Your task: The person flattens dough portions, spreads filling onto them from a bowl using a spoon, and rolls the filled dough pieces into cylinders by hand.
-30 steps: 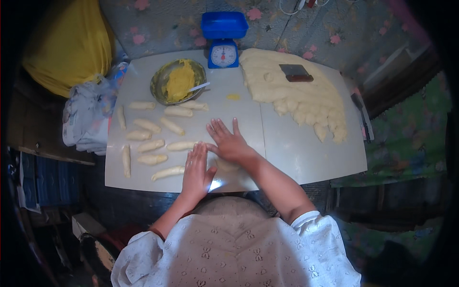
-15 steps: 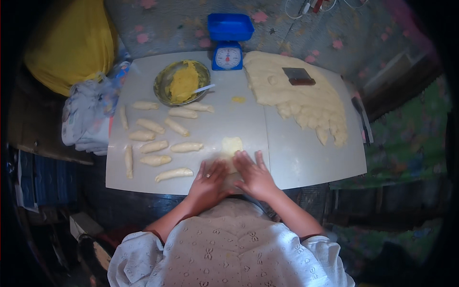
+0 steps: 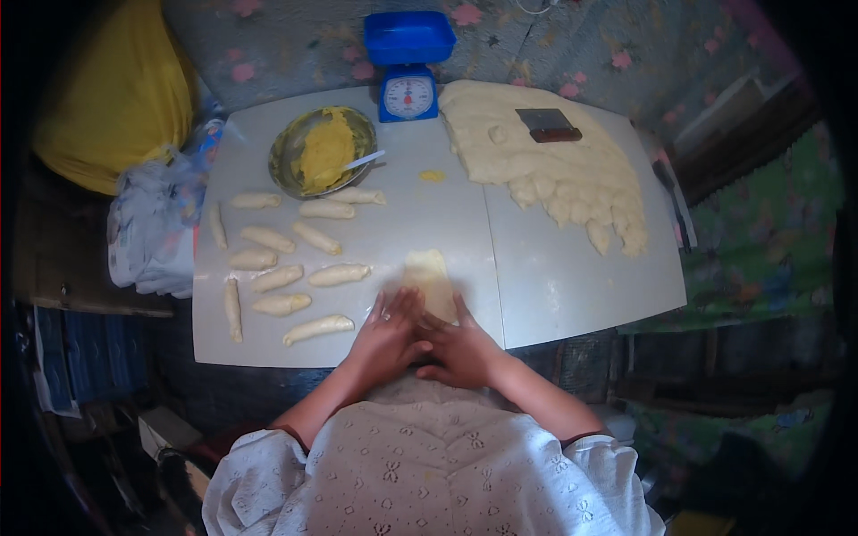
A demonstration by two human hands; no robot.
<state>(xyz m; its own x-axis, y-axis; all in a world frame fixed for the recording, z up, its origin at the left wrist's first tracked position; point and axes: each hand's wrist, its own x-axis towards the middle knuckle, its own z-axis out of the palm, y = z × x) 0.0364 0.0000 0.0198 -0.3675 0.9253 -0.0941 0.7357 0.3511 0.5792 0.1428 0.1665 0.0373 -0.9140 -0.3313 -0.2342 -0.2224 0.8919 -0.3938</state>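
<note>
At the table's near edge lies a flattened piece of dough [image 3: 425,266], partly hidden by my hands. My left hand [image 3: 389,335] rests over its lower part, fingers stretched forward. My right hand [image 3: 460,348] is beside it, its fingers stretched out and partly under the left fingertips, blurred there. Several pale rolled dough pieces [image 3: 317,326] are spread to the left of my hands. Behind them a steel bowl [image 3: 281,156] holds yellow paste [image 3: 323,147] and a white utensil [image 3: 365,158].
On the table [image 3: 581,295], a large dough mass [image 3: 563,179] covers the back right, with a metal scraper [image 3: 545,121] on it. A blue scale [image 3: 407,94] stands at the back. Yellow cloth [image 3: 116,98] and plastic bags [image 3: 143,241] lie left; dark tools [image 3: 675,196] sit at the right edge.
My right hand has come down toward the near edge, beside my left, which also moved slightly nearer. The flattened dough piece, covered a second ago, now shows above my fingers.
</note>
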